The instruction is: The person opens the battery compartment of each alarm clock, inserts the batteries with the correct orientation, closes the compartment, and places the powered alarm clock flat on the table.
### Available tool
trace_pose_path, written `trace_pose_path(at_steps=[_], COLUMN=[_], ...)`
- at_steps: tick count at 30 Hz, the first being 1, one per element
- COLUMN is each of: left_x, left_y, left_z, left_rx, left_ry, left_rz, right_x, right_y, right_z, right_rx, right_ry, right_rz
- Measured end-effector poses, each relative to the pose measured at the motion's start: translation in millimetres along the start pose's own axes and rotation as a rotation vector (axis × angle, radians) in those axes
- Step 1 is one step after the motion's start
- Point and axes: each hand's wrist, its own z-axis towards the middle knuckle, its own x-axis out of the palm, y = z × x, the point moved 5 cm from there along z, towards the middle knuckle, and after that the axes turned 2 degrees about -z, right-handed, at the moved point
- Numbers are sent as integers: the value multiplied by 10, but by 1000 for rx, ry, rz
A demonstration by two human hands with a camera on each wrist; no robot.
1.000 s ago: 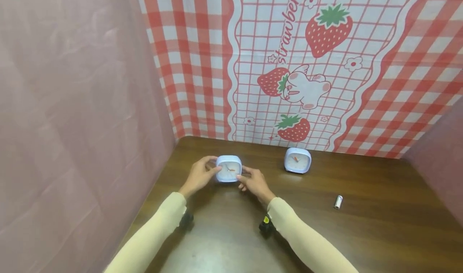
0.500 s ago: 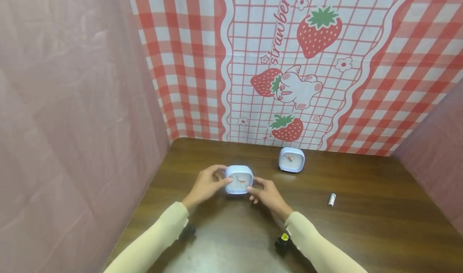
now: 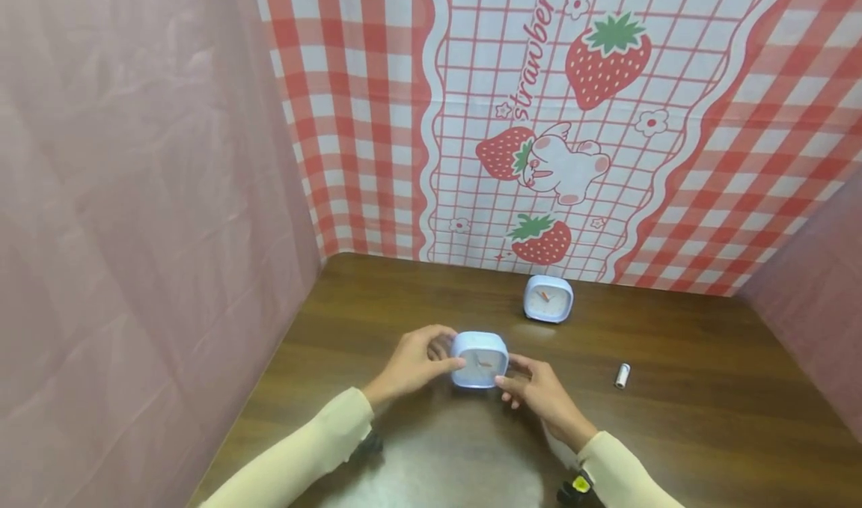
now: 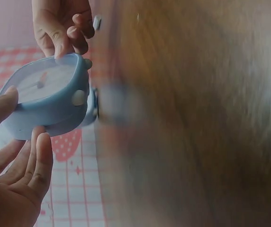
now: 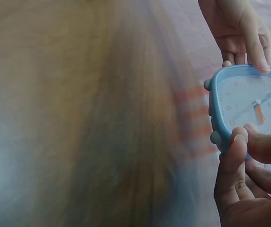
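A small light-blue alarm clock (image 3: 480,343) with a white face is held between both hands, its dial facing up toward the head camera. My left hand (image 3: 419,360) grips its left side, thumb over the front edge and fingers behind. On the opposite side my right hand (image 3: 544,394) pinches the lower right edge between thumb and fingers. Little round feet show along the underside of the alarm clock (image 5: 249,99) in the right wrist view. In the left wrist view the clock (image 4: 45,111) appears raised off the wooden table.
A second light-blue alarm clock (image 3: 548,299) stands at the back of the brown wooden table (image 3: 700,388), near the red-checked strawberry cloth (image 3: 377,119). To the right lies a small white battery (image 3: 622,375). A pink curtain (image 3: 148,194) hangs along the left side.
Both hands have carried the held clock to the right and nearer to the body. The second clock and the battery stay where they were on the table.
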Motion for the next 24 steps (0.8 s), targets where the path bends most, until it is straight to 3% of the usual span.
trace_pose_path(at_steps=[9,16,24], left_x=[279,419,539], left_y=[-84,-91,-152], left_z=[-83,-110,-107], left_rx=[16,23,39], left_ry=[93,128,154], left_rz=[-14,-19,-17], right_x=[-191,-259,-350], right_y=[-109,-171,-262], right_z=[-325,-450,-519], right_rx=[8,-23,-3], right_ry=[43,68,51], right_rz=[-61,-47,-26])
